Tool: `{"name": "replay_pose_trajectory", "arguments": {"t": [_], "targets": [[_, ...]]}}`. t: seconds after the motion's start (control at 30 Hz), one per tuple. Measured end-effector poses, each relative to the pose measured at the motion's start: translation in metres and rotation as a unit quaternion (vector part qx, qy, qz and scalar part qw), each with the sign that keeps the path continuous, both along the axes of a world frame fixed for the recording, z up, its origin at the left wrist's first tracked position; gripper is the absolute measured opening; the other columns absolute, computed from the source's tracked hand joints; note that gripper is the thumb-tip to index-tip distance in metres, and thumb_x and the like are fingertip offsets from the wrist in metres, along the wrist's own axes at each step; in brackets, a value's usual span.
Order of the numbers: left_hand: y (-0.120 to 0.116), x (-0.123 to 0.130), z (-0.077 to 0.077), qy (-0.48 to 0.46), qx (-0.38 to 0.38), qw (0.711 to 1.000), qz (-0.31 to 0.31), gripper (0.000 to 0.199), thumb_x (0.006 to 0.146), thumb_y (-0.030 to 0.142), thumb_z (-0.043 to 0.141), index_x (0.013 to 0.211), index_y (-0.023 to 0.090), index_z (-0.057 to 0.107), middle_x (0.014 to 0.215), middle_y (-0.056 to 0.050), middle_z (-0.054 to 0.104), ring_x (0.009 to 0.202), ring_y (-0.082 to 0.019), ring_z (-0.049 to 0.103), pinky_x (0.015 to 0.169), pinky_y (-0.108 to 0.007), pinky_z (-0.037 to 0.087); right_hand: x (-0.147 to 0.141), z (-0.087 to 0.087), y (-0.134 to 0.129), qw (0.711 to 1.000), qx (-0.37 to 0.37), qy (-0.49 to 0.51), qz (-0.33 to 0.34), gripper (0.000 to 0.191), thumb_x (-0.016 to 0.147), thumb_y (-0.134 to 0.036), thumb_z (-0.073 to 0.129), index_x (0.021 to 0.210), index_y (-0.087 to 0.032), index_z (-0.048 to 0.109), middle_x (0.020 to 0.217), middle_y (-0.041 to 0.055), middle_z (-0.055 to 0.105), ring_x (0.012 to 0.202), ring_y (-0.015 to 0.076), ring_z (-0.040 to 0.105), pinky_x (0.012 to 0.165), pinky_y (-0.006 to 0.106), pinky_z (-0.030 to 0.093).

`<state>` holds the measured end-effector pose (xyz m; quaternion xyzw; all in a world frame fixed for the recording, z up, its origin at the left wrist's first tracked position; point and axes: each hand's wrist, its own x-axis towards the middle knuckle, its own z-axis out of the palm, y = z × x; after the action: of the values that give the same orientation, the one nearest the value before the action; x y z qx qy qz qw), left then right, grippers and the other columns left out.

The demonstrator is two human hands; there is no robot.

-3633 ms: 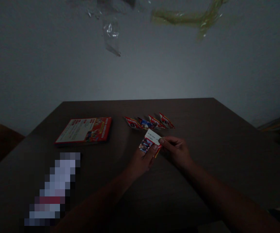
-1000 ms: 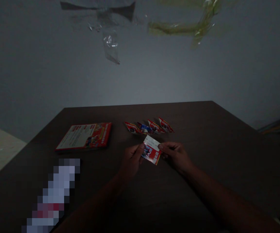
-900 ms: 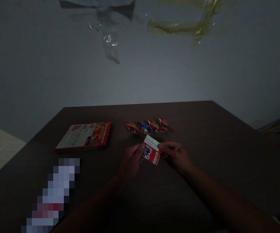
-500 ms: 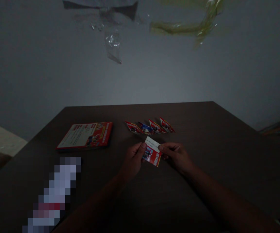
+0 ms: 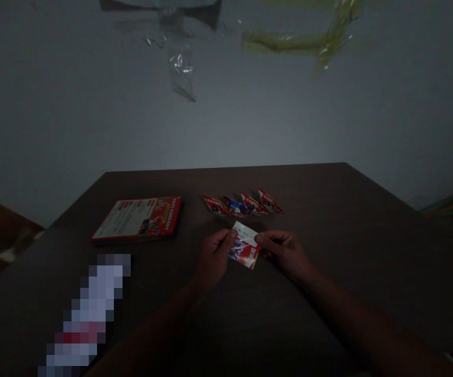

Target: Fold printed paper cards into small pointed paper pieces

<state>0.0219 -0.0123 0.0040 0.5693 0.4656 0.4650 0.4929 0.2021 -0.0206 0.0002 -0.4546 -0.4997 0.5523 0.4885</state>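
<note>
Between both hands, above the dark table, is a small printed card (image 5: 246, 253), white along its far edge and red with a picture below. My left hand (image 5: 215, 256) pinches its left side, thumb on top. The right side is pinched by my right hand (image 5: 285, 250), with the thumb near the white part. Fingers under the card are mostly hidden. Just beyond the hands, several folded cards stand in a row: a red one (image 5: 215, 205), a blue one (image 5: 236, 207) and more red ones (image 5: 270, 201).
A flat stack of red and white printed booklets or boards (image 5: 136, 220) lies at the left of the table (image 5: 320, 193). Nearer me is a long blurred-out item (image 5: 93, 309). Behind the table rises a grey wall (image 5: 226, 125) with torn tape (image 5: 281, 43).
The card has bent slightly and its angle has shifted a little. Both hands keep nearly the same place. At the far left edge, a brownish shape has come further into view.
</note>
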Motion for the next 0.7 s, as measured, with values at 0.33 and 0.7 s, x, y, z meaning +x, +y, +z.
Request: {"name": "replay_pose_trajectory", "arguments": {"t": [0.33,0.7], "targets": [[-0.009,0.013,0.000,-0.076,-0.092,0.993,0.009,0.029,0.069,0.040,0.070,0.079,0.012,0.070,0.074,-0.004,0.070,0.066,-0.016,0.061,0.062,-0.025,0.046,-0.003,0.002,-0.001,0.999,0.010,-0.005,-0.033,0.029,0.072,-0.043,0.069,0.069,-0.015,0.070,0.052,-0.0010,0.051,0.051,0.0101,0.042,0.049,0.025,0.029],[-0.001,0.003,-0.002,-0.051,-0.117,0.989,-0.073,0.021,0.068,0.029,0.071,0.079,0.013,0.070,0.073,-0.003,0.070,0.061,-0.014,0.060,0.059,-0.024,0.045,-0.002,-0.004,0.001,0.999,-0.018,0.045,0.012,0.024,0.070,-0.039,0.072,0.083,-0.019,0.072,0.074,0.0024,0.066,0.065,0.0128,0.055,0.061,0.026,0.041]]}}
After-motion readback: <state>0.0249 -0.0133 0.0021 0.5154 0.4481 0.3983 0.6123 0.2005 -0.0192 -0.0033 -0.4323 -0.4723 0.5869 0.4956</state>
